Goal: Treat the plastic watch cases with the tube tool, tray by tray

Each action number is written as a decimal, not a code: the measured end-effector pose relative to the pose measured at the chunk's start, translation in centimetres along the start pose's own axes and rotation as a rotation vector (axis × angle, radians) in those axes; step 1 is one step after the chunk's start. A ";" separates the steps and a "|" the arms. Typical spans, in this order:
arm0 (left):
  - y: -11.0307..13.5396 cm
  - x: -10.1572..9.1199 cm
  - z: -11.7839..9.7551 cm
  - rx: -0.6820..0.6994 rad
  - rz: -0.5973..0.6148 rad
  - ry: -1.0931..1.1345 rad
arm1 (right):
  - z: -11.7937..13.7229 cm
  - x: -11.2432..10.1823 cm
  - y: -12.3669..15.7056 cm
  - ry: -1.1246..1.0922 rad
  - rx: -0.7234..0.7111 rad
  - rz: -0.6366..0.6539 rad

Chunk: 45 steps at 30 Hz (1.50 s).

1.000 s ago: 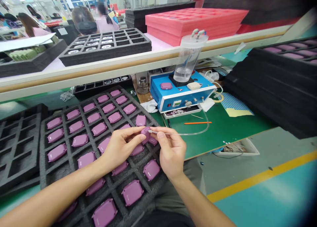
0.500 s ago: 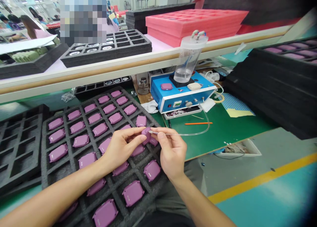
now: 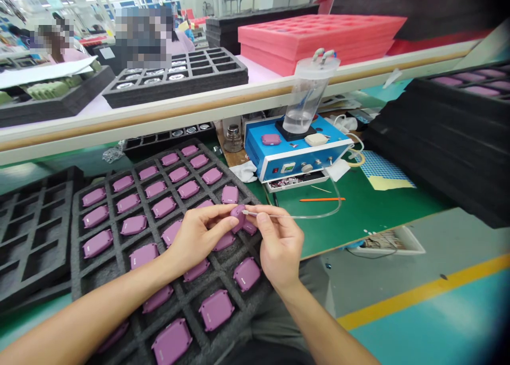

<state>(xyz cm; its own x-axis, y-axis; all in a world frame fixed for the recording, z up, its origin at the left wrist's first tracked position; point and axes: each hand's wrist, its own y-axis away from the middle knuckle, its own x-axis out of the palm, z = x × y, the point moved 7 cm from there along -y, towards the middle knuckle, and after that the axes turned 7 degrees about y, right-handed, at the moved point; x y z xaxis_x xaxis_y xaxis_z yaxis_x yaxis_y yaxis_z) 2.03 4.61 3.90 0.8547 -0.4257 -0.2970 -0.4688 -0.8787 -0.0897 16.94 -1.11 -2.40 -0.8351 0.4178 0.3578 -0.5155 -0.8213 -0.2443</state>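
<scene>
Between the thumb and fingers of my left hand [image 3: 197, 235] is a small purple watch case [image 3: 238, 216], tilted on its edge. My right hand [image 3: 281, 243] pinches the end of a thin clear tube [image 3: 314, 217]. Its narrow tip points at the case's side and looks to be touching it; exact contact is too small to tell. Below both hands lies a black foam tray [image 3: 115, 227] with similar purple cases, such as one case [image 3: 216, 309], in its compartments. The tube curves back to a blue dispenser box [image 3: 295, 155].
A clear canister [image 3: 305, 99] stands on the blue box, beside a purple case [image 3: 271, 139]. An orange stick [image 3: 322, 199] lies on the green mat. Another black foam tray [image 3: 35, 232] is at left. Above runs a shelf edge [image 3: 179, 110] carrying red foam trays [image 3: 319, 41].
The scene has shifted slightly rightward in view. My hands keep nearly the same pose, with the case and tube tip still held together.
</scene>
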 end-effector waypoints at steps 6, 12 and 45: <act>0.0 0.0 -0.1 -0.019 0.004 -0.012 | 0.0 0.0 0.0 -0.006 0.007 0.001; 0.0 0.0 -0.3 -0.012 0.008 -0.033 | 0.0 0.1 0.0 -0.004 0.012 0.001; 0.0 0.0 -0.1 -0.043 0.004 -0.012 | 0.0 0.1 0.0 0.002 0.008 -0.002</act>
<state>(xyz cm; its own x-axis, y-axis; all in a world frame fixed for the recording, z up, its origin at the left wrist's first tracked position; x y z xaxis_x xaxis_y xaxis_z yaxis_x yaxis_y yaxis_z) 2.10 4.62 3.96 0.8498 -0.4272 -0.3088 -0.4624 -0.8854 -0.0478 16.92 -1.05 -2.38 -0.8346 0.4199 0.3564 -0.5154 -0.8237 -0.2365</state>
